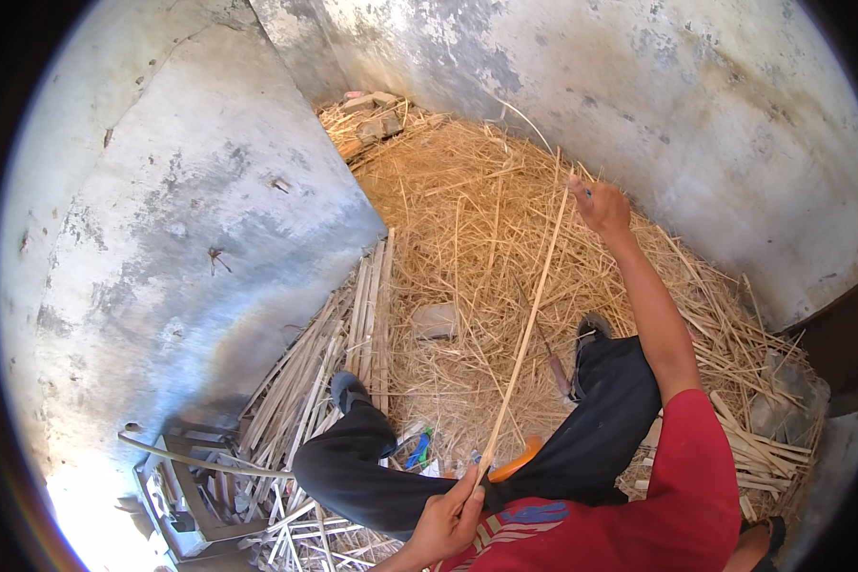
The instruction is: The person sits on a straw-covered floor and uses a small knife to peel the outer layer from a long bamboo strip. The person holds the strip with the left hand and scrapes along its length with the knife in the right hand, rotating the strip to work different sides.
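At the lower centre of the frame, the left hand (451, 520) is closed around the near end of a long pale strip (520, 357). This strip runs upward across the middle, above the dark trousers (596, 419). Beyond the legs, a grey block (436, 321) lies on the straw-like shavings (486, 205). In the upper right, the right hand (602, 207) has its fingers curled just beside the strip's far part; I cannot tell if it grips it. Behind stands the stained wall (696, 124).
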The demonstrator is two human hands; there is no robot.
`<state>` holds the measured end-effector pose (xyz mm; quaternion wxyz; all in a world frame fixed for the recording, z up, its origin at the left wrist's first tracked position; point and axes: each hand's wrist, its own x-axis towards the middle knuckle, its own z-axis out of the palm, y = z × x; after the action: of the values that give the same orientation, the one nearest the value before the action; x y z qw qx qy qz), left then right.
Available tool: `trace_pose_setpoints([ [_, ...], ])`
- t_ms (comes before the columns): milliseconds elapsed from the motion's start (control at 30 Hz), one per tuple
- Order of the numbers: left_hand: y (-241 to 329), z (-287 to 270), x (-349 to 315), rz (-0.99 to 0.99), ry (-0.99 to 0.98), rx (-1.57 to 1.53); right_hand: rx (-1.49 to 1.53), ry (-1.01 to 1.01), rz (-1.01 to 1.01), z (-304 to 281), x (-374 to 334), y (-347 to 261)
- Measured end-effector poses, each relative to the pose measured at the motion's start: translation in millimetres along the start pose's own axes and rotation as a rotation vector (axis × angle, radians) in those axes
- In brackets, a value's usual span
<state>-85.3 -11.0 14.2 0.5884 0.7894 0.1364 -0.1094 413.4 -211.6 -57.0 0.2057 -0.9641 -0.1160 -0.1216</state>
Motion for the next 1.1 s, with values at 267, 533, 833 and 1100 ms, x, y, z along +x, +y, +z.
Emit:
trace_pose_setpoints([
  [267,-15.9,-3.8,-4.1,-0.060,0.103,-0.056,0.112,-0.099,0.290,19.9,-4.4,55.9],
  [533,7.7,-16.9,87.2,-0.023,0.130,-0.861,0.252,-0.254,-0.667,-15.3,-169.8,-152.0],
  [833,12.8,-10.4,81.2,-0.020,0.141,-0.763,0.304,-0.104,-0.782,-9.9,-170.5,-158.4],
  [1100,12.0,-11.2,75.5,-0.062,0.142,-0.661,0.261,-0.155,-0.702,-8.3,-174.2,-160.6],
])
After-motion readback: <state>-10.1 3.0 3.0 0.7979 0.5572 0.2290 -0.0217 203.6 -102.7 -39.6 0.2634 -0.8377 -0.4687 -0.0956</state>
